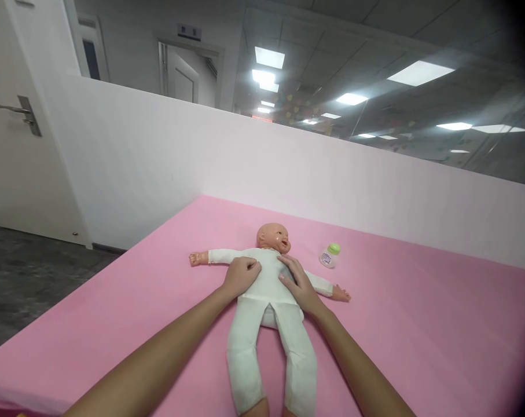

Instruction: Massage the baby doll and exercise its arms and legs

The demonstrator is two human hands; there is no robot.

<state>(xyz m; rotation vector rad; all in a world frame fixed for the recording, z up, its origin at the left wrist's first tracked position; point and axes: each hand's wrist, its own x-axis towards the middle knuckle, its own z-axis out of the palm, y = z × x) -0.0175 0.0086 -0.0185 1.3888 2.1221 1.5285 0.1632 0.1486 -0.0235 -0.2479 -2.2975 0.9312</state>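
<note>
A pink surface fills the near and middle of the scene, backed by a low white partition on the far side, with a white door at the far left. A baby doll in a white suit lies face up near the middle, head toward the far side, arms spread, legs pointing near. The left hand rests on the doll's chest with fingers curled together, seemingly pinching the fabric; the right hand lies flat along its other side, fingers apart, clamped on nothing. A small bottle with a green cap lies just right of the doll's head, apart from both hands.
</note>
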